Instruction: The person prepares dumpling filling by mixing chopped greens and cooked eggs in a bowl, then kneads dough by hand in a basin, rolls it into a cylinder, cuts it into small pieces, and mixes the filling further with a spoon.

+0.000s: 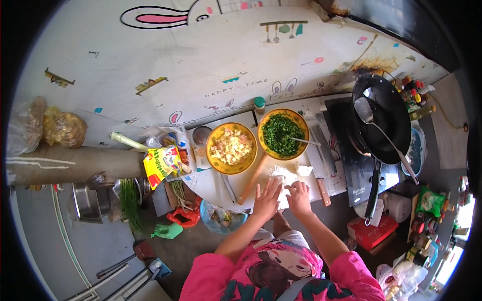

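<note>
My left hand [266, 199] lies flat, fingers spread, over the near part of a pale cutting board [244, 192]. Beside it, my right hand [299, 197] has bent fingers low over the board. What is under its fingertips is hard to tell; something white shows between the two hands. White flour [283, 172] is scattered just beyond my fingers, with a small piece of white dough [303, 170] to its right. A wooden rolling pin [253, 180] rests slantwise left of my left hand. To the right lies a cleaver with a wooden handle [323, 192].
Behind the board stand a yellow bowl of scrambled-egg-like filling [211, 162] and a yellow bowl of chopped greens [262, 149] holding a spoon. A black wok [391, 124] with a spatula sits on the induction cooktop [361, 188]. A blue basin [211, 225] is below the counter edge.
</note>
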`<action>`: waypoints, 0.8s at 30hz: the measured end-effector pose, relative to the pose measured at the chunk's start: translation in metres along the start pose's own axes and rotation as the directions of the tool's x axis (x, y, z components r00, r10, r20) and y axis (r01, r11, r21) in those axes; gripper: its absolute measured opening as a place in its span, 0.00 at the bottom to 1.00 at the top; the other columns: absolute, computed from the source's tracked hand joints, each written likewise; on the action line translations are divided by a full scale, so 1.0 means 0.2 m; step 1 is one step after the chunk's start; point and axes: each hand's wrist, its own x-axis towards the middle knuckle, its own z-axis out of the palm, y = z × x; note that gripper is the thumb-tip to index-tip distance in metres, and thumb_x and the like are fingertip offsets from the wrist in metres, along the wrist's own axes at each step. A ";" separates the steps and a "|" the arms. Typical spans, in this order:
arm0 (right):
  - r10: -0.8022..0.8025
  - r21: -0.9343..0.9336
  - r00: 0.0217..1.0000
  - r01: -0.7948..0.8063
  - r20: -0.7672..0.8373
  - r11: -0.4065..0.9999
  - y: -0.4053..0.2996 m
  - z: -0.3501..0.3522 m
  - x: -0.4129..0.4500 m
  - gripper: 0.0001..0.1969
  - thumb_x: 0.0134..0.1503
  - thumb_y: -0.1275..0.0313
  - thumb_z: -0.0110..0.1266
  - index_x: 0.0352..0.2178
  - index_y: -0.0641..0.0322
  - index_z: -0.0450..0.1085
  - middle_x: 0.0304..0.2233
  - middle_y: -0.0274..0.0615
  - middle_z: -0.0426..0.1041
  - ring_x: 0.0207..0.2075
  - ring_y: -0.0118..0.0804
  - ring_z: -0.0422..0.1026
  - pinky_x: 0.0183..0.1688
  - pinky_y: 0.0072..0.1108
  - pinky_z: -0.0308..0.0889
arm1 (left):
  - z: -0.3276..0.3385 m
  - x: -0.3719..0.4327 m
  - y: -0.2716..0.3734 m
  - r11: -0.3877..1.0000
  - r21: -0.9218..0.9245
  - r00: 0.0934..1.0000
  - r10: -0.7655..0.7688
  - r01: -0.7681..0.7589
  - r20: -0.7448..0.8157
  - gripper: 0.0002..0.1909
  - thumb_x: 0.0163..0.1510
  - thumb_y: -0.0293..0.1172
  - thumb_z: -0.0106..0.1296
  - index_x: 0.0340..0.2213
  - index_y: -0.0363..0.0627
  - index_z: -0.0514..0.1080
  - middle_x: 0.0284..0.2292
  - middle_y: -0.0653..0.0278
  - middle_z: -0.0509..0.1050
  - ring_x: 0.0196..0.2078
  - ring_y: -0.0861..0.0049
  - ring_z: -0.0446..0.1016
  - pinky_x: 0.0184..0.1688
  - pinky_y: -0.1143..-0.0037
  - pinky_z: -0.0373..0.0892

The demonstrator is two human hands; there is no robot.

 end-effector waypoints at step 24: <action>0.167 0.067 0.986 -0.168 0.027 0.984 -0.08 -0.05 0.10 0.25 0.54 0.65 0.45 0.52 0.64 0.54 0.56 0.52 0.52 0.58 0.53 0.49 0.57 0.41 0.46 | -0.23 0.13 -0.03 -0.477 -0.810 0.822 -0.266 0.342 0.504 0.32 0.54 0.59 0.32 0.56 0.57 0.51 0.55 0.69 0.55 0.53 0.77 0.57 0.52 0.68 0.55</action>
